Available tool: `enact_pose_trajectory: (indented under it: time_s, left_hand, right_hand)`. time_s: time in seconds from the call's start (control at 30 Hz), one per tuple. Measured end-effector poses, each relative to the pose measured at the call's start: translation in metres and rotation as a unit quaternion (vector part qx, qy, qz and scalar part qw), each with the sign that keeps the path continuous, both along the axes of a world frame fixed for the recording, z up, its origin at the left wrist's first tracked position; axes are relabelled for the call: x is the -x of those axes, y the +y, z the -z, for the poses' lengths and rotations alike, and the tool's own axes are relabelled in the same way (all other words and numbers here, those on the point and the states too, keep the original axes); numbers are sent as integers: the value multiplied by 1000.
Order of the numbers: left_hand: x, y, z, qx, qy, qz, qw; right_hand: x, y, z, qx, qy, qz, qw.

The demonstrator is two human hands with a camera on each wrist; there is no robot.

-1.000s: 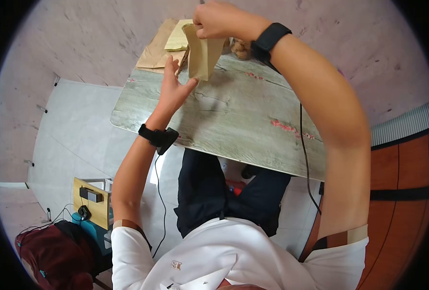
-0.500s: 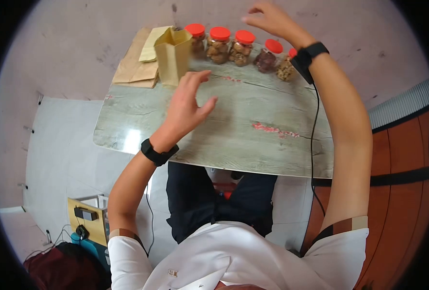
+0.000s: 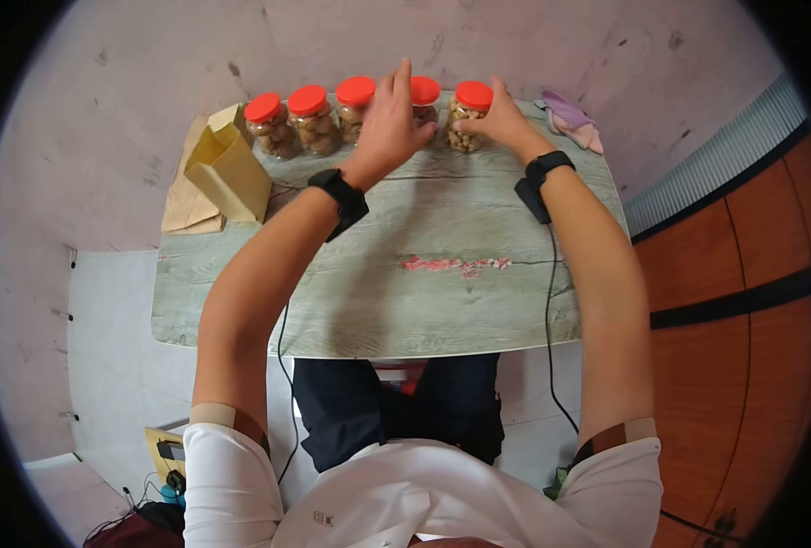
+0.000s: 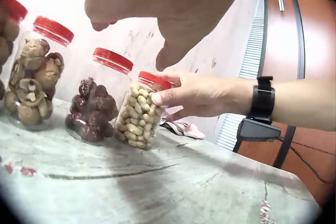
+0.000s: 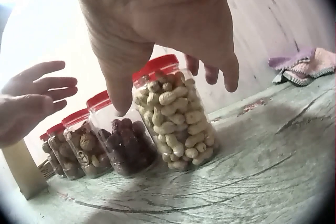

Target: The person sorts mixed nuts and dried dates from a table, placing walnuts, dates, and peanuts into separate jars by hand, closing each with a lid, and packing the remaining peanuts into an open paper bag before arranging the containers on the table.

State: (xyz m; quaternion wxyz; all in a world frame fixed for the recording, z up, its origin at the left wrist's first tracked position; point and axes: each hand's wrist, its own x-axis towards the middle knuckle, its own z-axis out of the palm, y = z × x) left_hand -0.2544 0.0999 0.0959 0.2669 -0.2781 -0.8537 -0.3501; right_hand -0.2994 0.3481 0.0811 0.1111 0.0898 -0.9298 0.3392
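Right hand (image 3: 497, 121): fingers and thumb curved round the peanut jar (image 5: 176, 119), thumb on its left side, fingers at the lid and far side.
Left hand (image 3: 389, 119): fingers straight and spread, hovering above the dark-fruit jar (image 4: 96, 103); contact cannot be told.
Peanut jar: upright at the right end of the row, at the table's (image 3: 442, 274) far edge, red lid on, full of peanuts in shells.
Dark-fruit jar: just beside the peanut jar, red lid on.
Other jars (image 3: 312, 119): three, red-lidded, holding walnuts.
Paper bag (image 3: 230, 172): standing open at the left end.
Cloth (image 3: 571, 119): far right corner.
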Motion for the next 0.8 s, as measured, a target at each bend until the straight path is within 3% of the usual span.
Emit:
enact_pose_trajectory:
  time_s: [0.17,0.33,0.4,0.53,0.63,0.8]
  left_hand:
    - [35,14,-4,74,-76,-33,994]
    - [50,25,5,111,-82,-35,990]
    - [48,27,4,141,-95,-75,983]
    - [13,27,10,111,-86,-43,989]
    - [-30,23,23,42,-48,33,997]
    - [-86,21,22,28,-41,70,996]
  right_hand:
    - [-8,-12,9,78,3,30,997]
    - [-15,-9,10,63,13,49,997]
    - [-24,-8,12,47,20,54,997]
    - [-55,5,12,59,33,35,997]
    - [-98,8,9,64,30,24,997]
    - [-155,9,1,65,7,8,998]
